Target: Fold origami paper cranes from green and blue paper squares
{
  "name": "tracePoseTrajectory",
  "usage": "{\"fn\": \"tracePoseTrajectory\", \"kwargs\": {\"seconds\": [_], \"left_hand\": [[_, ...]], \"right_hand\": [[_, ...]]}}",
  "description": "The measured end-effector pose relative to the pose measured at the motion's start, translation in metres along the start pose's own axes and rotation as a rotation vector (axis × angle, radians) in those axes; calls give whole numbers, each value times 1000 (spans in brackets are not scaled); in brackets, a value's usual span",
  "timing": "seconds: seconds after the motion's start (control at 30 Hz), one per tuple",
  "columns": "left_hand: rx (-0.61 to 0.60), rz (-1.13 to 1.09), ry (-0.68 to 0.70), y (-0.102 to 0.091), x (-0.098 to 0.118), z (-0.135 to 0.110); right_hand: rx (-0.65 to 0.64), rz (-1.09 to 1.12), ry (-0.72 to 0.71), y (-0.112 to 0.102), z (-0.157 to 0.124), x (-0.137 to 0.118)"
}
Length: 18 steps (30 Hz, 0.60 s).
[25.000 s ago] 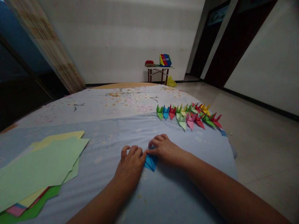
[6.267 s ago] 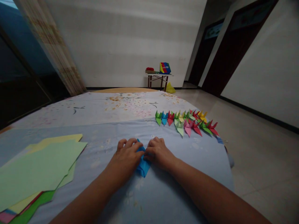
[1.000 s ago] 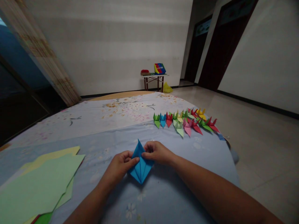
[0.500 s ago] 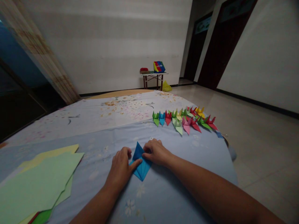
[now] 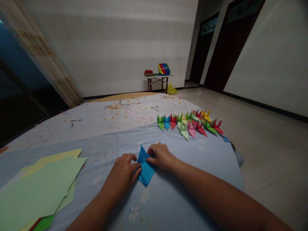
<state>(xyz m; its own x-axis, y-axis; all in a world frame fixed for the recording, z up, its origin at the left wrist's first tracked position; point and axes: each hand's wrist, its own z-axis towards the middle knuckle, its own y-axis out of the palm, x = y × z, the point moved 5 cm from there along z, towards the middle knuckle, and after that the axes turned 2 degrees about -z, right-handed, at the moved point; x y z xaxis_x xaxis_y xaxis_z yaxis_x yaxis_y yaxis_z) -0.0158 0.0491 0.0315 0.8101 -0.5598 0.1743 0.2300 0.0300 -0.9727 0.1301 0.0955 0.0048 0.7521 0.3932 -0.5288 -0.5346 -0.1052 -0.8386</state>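
A blue origami paper (image 5: 147, 173), folded into a kite-like diamond with crease lines, lies on the blue flowered tablecloth in front of me. Its upper tip points away from me. My left hand (image 5: 126, 170) is at the paper's left edge, thumb and fingers closed on that side. On the right edge, my right hand (image 5: 161, 156) pinches the paper between thumb and curled fingers. Parts of both side corners are hidden under my fingers.
Several folded paper cranes (image 5: 192, 129) in many colours stand in rows at the table's right side. A stack of coloured paper sheets (image 5: 40, 186) lies at the left. Beyond the table, a small stand (image 5: 158, 76) bears a colourful box (image 5: 164, 69).
My left thumb has drawn back left from the middle of the blue paper to its edge. The paper's upper part looks lighter and slightly shifted. My right hand has barely moved.
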Motion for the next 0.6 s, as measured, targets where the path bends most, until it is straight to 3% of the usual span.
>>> {"fn": "tracePoseTrajectory", "kwargs": {"seconds": [0.27, 0.6], "left_hand": [[-171, 123, 83, -2, 12, -2], [-226, -20, 68, 9, 5, -8]], "right_hand": [[-8, -47, -35, -2, -1, -4], [-14, -74, -152, 0, -2, -6]]}}
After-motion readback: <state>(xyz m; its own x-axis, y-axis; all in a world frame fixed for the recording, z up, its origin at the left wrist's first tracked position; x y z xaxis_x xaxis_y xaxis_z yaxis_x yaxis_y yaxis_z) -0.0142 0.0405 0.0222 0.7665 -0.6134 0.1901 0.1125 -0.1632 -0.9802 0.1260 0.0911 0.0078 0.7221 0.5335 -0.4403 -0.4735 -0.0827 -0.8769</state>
